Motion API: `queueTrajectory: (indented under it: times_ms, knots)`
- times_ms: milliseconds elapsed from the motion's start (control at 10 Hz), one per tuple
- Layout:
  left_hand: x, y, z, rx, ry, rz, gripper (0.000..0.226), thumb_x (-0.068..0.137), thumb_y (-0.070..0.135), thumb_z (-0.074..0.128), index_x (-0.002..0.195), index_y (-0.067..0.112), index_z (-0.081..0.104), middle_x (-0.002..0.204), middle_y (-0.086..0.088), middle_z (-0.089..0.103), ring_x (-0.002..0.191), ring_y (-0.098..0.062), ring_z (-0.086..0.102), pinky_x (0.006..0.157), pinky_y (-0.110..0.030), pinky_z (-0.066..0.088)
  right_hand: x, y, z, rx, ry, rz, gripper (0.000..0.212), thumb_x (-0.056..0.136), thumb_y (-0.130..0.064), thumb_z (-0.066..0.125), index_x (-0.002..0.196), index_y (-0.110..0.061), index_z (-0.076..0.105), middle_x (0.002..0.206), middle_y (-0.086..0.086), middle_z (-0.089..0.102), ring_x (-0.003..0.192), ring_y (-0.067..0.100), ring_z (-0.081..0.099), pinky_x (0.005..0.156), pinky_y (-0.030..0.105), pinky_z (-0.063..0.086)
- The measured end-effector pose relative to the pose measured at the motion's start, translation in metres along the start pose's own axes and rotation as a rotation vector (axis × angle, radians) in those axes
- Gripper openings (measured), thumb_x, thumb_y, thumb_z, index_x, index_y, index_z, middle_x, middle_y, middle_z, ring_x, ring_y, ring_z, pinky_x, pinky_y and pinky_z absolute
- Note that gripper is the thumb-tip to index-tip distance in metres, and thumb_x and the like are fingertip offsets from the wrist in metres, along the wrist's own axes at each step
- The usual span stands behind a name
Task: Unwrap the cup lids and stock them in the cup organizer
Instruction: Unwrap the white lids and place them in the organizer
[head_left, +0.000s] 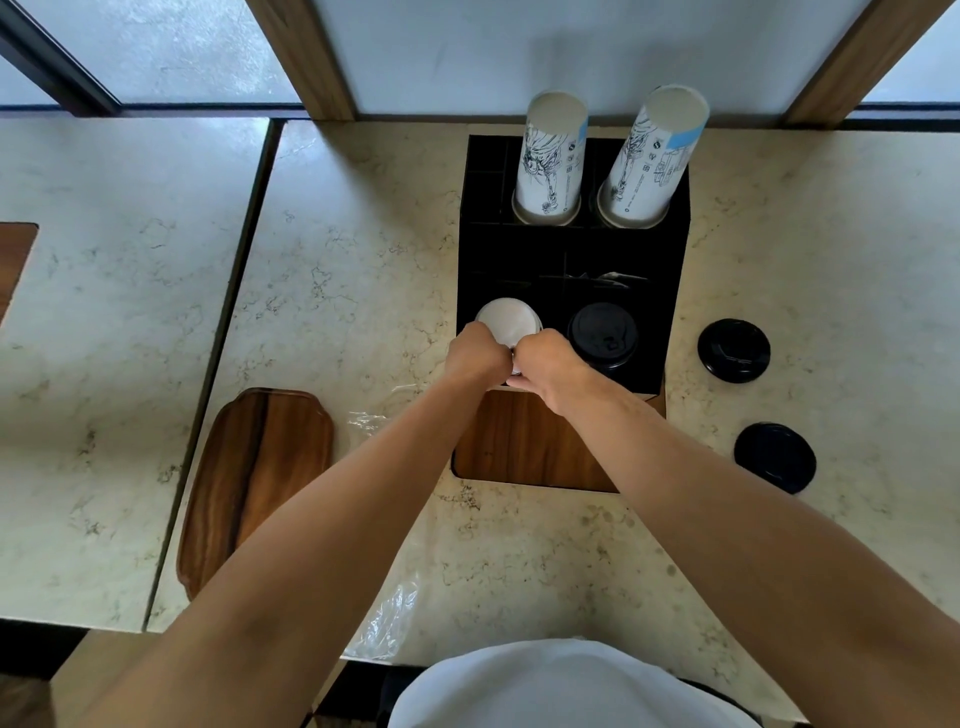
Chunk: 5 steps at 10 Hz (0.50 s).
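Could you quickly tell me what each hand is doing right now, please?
Left hand: closed on the white lids.
Right hand: closed on the same stack's near edge.

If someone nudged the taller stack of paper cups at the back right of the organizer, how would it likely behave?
The right cup stack stands well above the black organizer and already leans, so it would probably sway or tip. Being nested paper cups, it is likely light, and its slot holds only the base.
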<state>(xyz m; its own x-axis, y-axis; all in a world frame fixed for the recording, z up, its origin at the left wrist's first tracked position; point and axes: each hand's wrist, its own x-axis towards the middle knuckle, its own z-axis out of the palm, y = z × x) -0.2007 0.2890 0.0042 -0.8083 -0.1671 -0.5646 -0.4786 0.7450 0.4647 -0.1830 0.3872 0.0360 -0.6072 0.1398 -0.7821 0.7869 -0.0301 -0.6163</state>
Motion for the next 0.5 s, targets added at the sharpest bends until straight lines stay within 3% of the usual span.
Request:
queueTrajectory:
  times_ms: [100, 300, 400, 500]
  knots:
    - [0.003, 0.005, 0.000, 0.039, -0.044, 0.008, 0.040, 0.094, 0.018, 0.067, 0.129, 0.004, 0.052, 0.123, -0.016, 0.063, 0.109, -0.032, 0.061, 0.075, -0.033, 0.043, -0.005, -0.005, 0.000, -0.008, -0.007, 0.031, 0.043, 0.101, -0.003, 0.045, 0.144, 0.006, 0.044, 0.145, 0.028, 0.050, 0.131, 0.041, 0.055, 0.106, 0.049, 0.051]
    - [0.009, 0.003, -0.003, 0.010, -0.015, -0.022, 0.038, 0.099, 0.012, 0.056, 0.135, 0.006, 0.048, 0.123, -0.014, 0.058, 0.093, -0.023, 0.048, 0.077, -0.031, 0.041, -0.004, -0.016, 0.003, -0.020, 0.053, 0.179, 0.048, 0.102, 0.002, 0.052, 0.149, -0.003, 0.041, 0.134, 0.021, 0.056, 0.125, 0.033, 0.059, 0.104, 0.038, 0.053]
    - [0.009, 0.001, -0.005, -0.009, -0.009, -0.012, 0.037, 0.098, 0.012, 0.055, 0.134, 0.007, 0.048, 0.114, -0.011, 0.054, 0.091, -0.024, 0.047, 0.076, -0.031, 0.040, -0.006, -0.022, 0.004, -0.020, 0.053, 0.175, 0.048, 0.102, 0.000, 0.053, 0.148, -0.003, 0.042, 0.140, 0.024, 0.053, 0.122, 0.032, 0.060, 0.104, 0.039, 0.054]
    - [0.012, -0.002, -0.003, -0.035, 0.005, -0.003, 0.036, 0.096, 0.012, 0.056, 0.131, 0.008, 0.049, 0.104, -0.007, 0.049, 0.077, -0.020, 0.048, 0.064, -0.029, 0.040, -0.006, -0.009, -0.004, -0.065, -0.036, 0.014, 0.053, 0.099, -0.004, 0.050, 0.151, -0.001, 0.038, 0.151, 0.025, 0.045, 0.110, 0.027, 0.052, 0.106, 0.045, 0.052]
